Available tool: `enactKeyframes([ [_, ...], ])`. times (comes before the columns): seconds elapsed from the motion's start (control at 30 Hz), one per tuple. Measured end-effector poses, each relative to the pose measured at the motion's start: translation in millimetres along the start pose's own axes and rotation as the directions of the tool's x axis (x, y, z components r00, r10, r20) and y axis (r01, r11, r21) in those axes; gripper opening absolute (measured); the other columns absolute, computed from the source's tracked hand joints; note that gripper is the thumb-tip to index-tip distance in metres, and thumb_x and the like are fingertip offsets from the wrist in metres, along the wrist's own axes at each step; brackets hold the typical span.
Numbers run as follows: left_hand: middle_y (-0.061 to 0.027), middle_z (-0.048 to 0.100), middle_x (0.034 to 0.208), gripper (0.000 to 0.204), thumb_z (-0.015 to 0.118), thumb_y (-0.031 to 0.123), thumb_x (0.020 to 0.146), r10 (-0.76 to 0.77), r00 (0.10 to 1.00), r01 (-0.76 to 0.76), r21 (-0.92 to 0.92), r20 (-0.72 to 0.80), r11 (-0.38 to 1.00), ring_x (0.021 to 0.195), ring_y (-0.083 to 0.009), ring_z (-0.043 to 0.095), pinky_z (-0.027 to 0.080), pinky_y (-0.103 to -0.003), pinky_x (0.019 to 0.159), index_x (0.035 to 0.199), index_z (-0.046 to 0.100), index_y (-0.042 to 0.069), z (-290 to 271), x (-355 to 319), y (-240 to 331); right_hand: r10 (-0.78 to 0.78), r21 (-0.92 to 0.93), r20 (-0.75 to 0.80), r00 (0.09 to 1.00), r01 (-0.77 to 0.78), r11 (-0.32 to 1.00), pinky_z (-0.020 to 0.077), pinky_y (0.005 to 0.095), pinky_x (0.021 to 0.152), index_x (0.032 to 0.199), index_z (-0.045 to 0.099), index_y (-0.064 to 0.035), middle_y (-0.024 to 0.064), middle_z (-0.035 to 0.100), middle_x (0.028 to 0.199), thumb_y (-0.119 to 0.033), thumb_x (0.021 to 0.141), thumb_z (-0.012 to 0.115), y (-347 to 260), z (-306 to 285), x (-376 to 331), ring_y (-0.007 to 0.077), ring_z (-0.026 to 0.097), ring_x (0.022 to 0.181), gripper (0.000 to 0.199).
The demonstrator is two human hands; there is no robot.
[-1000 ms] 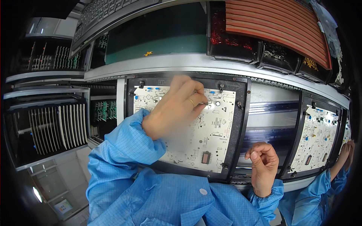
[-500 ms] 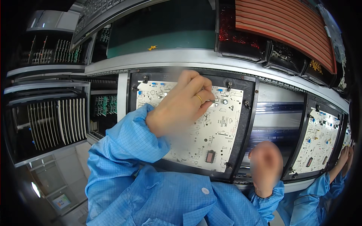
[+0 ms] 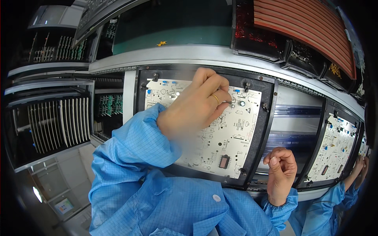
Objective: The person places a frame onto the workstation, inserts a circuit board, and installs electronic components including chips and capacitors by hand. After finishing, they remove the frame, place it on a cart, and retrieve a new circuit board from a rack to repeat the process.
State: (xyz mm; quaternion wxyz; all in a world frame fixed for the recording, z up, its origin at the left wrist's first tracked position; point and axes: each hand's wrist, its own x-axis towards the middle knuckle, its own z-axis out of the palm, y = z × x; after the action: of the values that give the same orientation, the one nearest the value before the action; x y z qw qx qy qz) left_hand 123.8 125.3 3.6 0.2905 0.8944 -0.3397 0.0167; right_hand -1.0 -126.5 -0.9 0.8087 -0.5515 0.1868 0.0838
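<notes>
A cream-white circuit board (image 3: 228,135) with printed markings, blue parts, round capacitors and a dark rectangular socket (image 3: 224,161) lies in a black frame (image 3: 265,96) in front of me. My left hand (image 3: 199,100) reaches over its upper part, thumb and fingers pinched together close to the surface beside a round capacitor (image 3: 242,103). Whatever is between those fingertips is too small to name, and the hand covers the board's middle. Off the frame's lower right corner, my right hand (image 3: 281,169) is raised with fingers curled and thumb pressed in; its contents are hidden.
Black bins (image 3: 258,41) of red, pale and yellow parts stand beyond the rail, partly under a ribbed orange sheet (image 3: 307,31). Yellow pieces (image 3: 162,43) lie on a green surface. Board racks (image 3: 59,126) stand left. Another framed board (image 3: 332,141) and a co-worker's hands (image 3: 358,167) are at right.
My view has shifted slightly, so the board and frame appear further right. The left hand stays pinched over the same spot. My right hand, smeared before, now shows its curled fingers.
</notes>
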Motion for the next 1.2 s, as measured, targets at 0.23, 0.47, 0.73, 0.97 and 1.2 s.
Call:
enactKeyframes([
  [0.23, -0.0086, 0.055, 0.106, 0.021, 0.073, 0.003, 0.075, 0.009, 0.999, -0.008, 0.014, -0.031, 1.000, 0.101, -0.0302, 0.046, 0.043, -0.036, 0.087, 0.094, 0.064, 0.004, 1.7, -1.4, -0.3, -0.014, 0.006, 0.008, 1.000, 0.014, 1.000, 0.0472, 0.0257, 0.073, 0.093, 0.057, 0.0005, 0.0081, 0.057, 0.086, 0.003, 0.086, 0.064, 2.6, -0.1, 0.4, 0.0152, 0.057, 0.076, 0.010],
  [0.47, -0.0089, 0.056, 0.106, 0.021, 0.073, 0.003, 0.076, 0.043, 0.998, -0.041, 0.026, -0.050, 0.999, 0.099, -0.0307, 0.047, 0.044, -0.037, 0.086, 0.095, 0.063, 0.004, 5.9, 0.9, 0.0, -0.026, -0.007, 0.007, 1.000, 0.026, 1.000, 0.0477, 0.0270, 0.073, 0.093, 0.057, 0.0004, 0.0081, 0.057, 0.087, 0.002, 0.086, 0.064, 4.2, -2.7, -0.4, 0.0158, 0.057, 0.076, 0.010],
  [0.73, -0.0089, 0.056, 0.105, 0.023, 0.073, 0.001, 0.074, 0.084, 0.995, -0.080, 0.062, -0.058, 0.995, 0.097, -0.0308, 0.048, 0.045, -0.036, 0.084, 0.094, 0.061, 0.002, 6.5, -0.3, -1.0, -0.043, -0.001, 0.009, 0.999, 0.043, 0.999, 0.0480, 0.0278, 0.072, 0.093, 0.057, 0.0002, 0.0084, 0.057, 0.087, 0.002, 0.086, 0.064, 5.3, 1.7, -0.4, 0.0167, 0.056, 0.076, 0.010],
  [0.97, -0.0085, 0.055, 0.104, 0.017, 0.071, 0.002, 0.074, 0.079, 0.997, -0.076, 0.142, -0.014, 0.987, 0.100, -0.0303, 0.048, 0.046, -0.035, 0.086, 0.088, 0.062, 0.000, 5.5, 2.9, 3.1, -0.065, 0.017, 0.011, 0.998, 0.065, 0.998, 0.0483, 0.0285, 0.071, 0.092, 0.057, -0.0004, 0.0085, 0.056, 0.087, 0.001, 0.086, 0.065, 5.3, 1.7, -0.7, 0.0175, 0.056, 0.075, 0.010],
  [1.2, -0.0089, 0.055, 0.104, 0.016, 0.070, 0.003, 0.075, 0.114, 0.993, -0.115, 0.198, 0.019, 0.973, 0.102, -0.0300, 0.047, 0.046, -0.034, 0.087, 0.088, 0.062, -0.001, 4.4, 3.4, 1.1, -0.064, 0.028, 0.013, 0.998, 0.063, 0.998, 0.0484, 0.0285, 0.071, 0.092, 0.057, -0.0005, 0.0085, 0.055, 0.087, 0.001, 0.086, 0.065, 5.9, 2.1, -0.8, 0.0175, 0.056, 0.075, 0.010],
])
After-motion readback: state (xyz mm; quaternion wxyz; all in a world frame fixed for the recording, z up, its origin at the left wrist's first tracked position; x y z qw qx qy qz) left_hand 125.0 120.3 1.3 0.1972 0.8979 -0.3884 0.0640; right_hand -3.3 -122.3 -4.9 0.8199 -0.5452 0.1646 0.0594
